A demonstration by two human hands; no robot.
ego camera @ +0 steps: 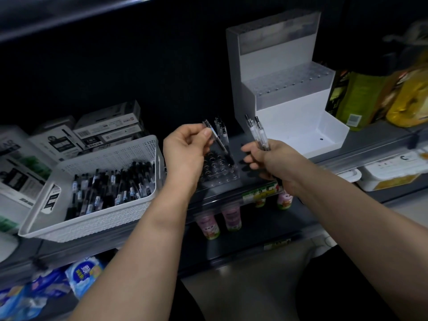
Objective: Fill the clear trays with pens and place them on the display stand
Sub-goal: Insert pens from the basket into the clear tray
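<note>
Down at the bottom edge, lower shelf: blue packets [83,272] on the left, pink-labelled drink bottles [207,224] under the shelf lip. Both forearms reach up from there.

Main shelf [361,156], near edge: white perforated basket [92,218] on the left, loose pens [111,188] piled inside it.

Just right of the basket: clear tray [220,174] on the shelf, rows of holes showing. It sits between the two hands.

Left hand [185,147]: thumb and forefinger pinch one pen [218,141], other fingers curled in. The pen is tilted, lower end down over the tray holes. Cannot tell whether the tip is seated in a hole.

A few standing pens [221,127] are upright at the tray's back row, just behind the pinched one.

Right hand [266,158]: fingers wrapped round a pen bundle [258,133], two clicker ends sticking up out of the fist. It is just right of the tray and not touching it.

Behind the basket: stacked pen boxes [108,130], black and white.

Further back, right of the tray: white stepped display stand [289,107]. A perforated clear block [278,31] is on the top step, another block [291,82] on the middle step, both blurred. The lowest step shows a white floor with one small dark hole.

Far right: green and yellow packages [370,96] beside the stand, white tubs [391,172] on the level below them.
</note>
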